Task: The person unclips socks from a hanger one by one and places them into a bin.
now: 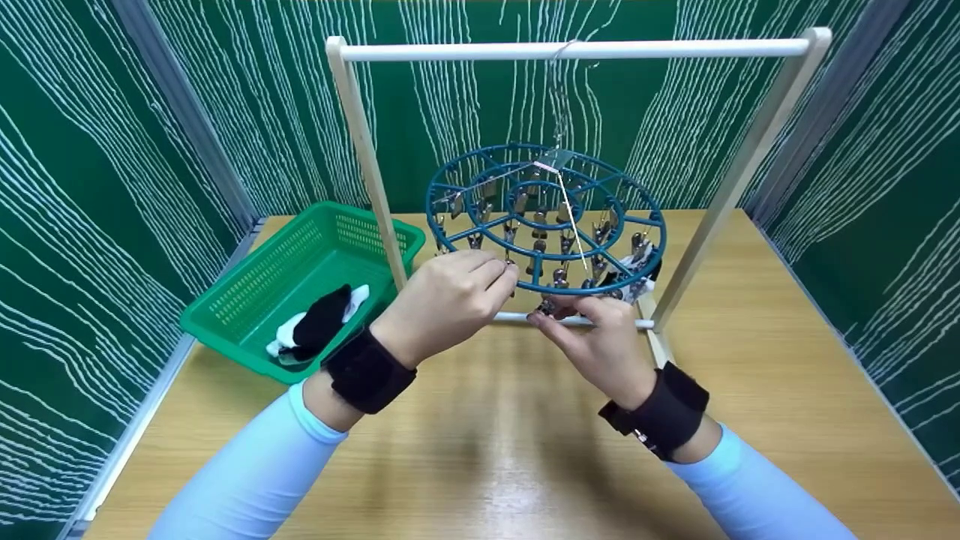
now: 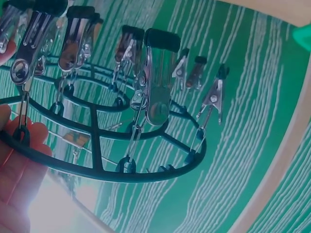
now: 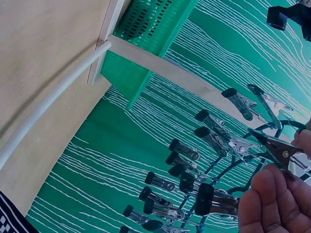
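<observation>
So both hands are up at the near rim of the round teal clip hanger, which hangs on a hook from the top bar of a pale wooden rack standing on the wooden table. The left hand has its fingers curled in at the rim on the near left side, fingertips pinched together; the left wrist view shows the fingers pressed right against the rim, so it's gripping the hanger. The right hand sits just right of it, a bit lower, with thumb and fingers narrowed around one of the metal clips dangling off the near edge. The right wrist view backs this up: fingertips closed on a dark-tipped clip.

A black-and-white sock is tucked at the hanger's right side, just right of the right hand; can't tell how it's attached. Lots more clips hang from the inner and outer rings, all empty as far as I can see.

Off to the left there's a green basket on the table beside the rack's left post, with a black and white sock lying in its near end. Green panels with white wavy lines wall in the whole setup. Both wrists wear black straps over light blue sleeves.
</observation>
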The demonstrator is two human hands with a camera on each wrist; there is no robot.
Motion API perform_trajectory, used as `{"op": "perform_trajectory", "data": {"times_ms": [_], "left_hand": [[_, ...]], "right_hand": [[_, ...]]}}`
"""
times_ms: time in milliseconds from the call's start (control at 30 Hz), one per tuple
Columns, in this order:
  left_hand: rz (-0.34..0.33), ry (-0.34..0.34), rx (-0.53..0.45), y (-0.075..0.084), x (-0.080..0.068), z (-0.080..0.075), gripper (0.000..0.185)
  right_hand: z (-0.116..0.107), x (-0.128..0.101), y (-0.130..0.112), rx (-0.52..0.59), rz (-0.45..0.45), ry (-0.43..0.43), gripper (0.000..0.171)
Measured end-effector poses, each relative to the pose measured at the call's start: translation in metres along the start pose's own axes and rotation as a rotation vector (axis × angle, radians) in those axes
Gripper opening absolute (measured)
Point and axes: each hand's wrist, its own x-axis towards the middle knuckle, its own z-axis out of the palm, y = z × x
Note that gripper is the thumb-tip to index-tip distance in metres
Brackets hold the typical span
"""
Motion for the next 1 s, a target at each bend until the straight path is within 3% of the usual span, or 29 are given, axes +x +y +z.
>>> {"op": "perform_trajectory", "data": {"times_ms": [267,367,633,833,1000], "left_hand": [[-0.006,-0.017,-0.009,-0.003,-0.002,0.000,0.011],[-0.011,-0.025,-0.011,-0.004,-0.003,-0.001,0.011],[-0.023,-0.041,-0.029,-0.007,-0.005,0.001,0.010],[-0.033,-0.041,-0.045,-0.009,-0.007,0.003,0.010],[-0.032,-0.043,-0.050,-0.012,-0.009,0.003,0.009]], "right_hand": [[-0.009,-0.005,-0.005,-0.037,-0.042,-0.028,0.034],[-0.015,-0.007,-0.009,-0.041,-0.098,-0.015,0.030],[-0.036,0.001,-0.019,0.029,-0.211,0.181,0.020],[-0.052,0.012,-0.011,-0.057,-0.165,0.243,0.025],[-0.062,0.013,0.002,-0.178,-0.096,0.170,0.039]]}}
